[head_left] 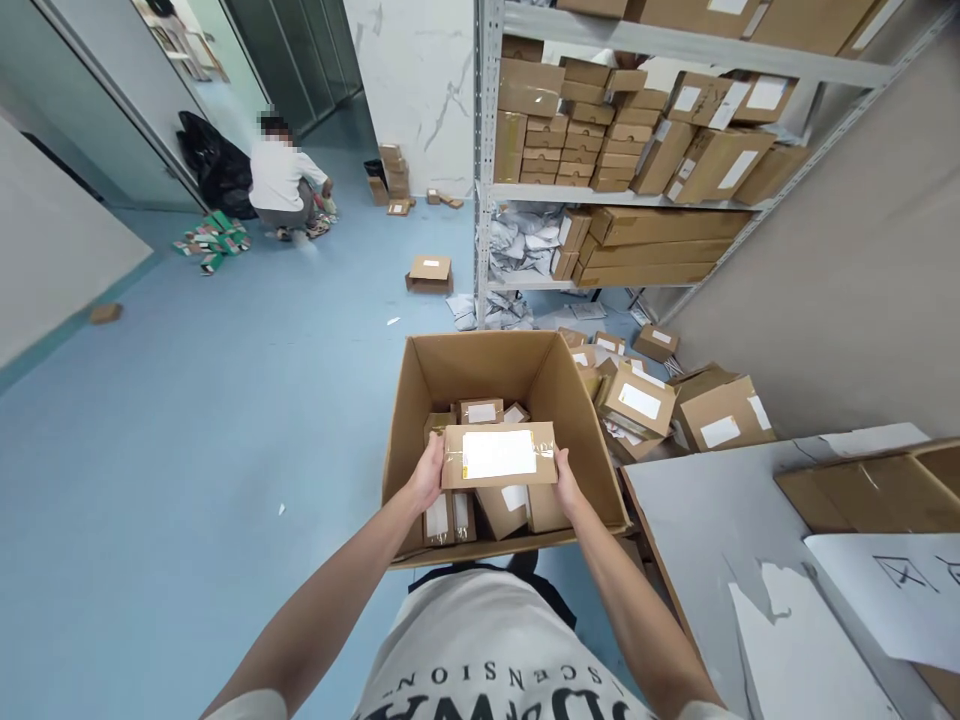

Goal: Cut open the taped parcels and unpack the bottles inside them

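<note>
Between my two hands is a flat brown cardboard box (454, 470) with a large white label on top and clear tape at both ends. My left hand (429, 470) grips its left end, and my right hand (566, 483) grips its right end. The box is over the open top of a big cardboard carton (592, 480). Several smaller labelled boxes (501, 512) lie inside the carton, partly hidden under the held box.
To the right stand a pile of labelled parcels (641, 400), a grey-white table (690, 500) and metal shelving (484, 150) stacked with boxes. Ahead, a small open box (430, 275) sits on the blue floor. A person (281, 170) crouches far left, near a black bag (214, 160).
</note>
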`<state>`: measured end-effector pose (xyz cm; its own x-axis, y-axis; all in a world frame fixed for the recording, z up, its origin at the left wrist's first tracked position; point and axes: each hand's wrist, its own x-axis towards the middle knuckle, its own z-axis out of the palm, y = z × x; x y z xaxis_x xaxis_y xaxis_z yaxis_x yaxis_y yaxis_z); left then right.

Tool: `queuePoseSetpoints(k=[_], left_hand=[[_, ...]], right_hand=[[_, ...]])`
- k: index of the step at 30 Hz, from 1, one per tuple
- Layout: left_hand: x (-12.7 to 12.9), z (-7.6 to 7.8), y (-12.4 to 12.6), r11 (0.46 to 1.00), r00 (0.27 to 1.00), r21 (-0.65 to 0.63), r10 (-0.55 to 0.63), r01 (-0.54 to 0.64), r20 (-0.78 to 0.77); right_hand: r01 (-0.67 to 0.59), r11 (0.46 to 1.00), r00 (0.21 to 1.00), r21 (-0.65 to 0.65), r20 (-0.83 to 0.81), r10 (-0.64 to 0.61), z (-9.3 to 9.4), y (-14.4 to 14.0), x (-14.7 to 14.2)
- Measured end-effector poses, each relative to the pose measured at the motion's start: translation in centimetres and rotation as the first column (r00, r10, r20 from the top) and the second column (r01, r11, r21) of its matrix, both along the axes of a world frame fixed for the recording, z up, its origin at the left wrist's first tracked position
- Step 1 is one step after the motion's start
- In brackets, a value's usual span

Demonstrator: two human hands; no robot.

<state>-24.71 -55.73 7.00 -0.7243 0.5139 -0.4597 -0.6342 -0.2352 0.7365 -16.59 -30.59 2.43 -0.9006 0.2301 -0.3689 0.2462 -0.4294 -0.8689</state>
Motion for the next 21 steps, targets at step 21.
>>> queuePoseSetpoints(k=[21], left_hand=[[2.8,-2.8,10.2,0.988,0.971,-0.050,-0.151,0.145,-0.183]], right_hand=[[0.446,0.893,0.892,-0.053,-0.057,-0.449,-0.7,4.5,10.0]])
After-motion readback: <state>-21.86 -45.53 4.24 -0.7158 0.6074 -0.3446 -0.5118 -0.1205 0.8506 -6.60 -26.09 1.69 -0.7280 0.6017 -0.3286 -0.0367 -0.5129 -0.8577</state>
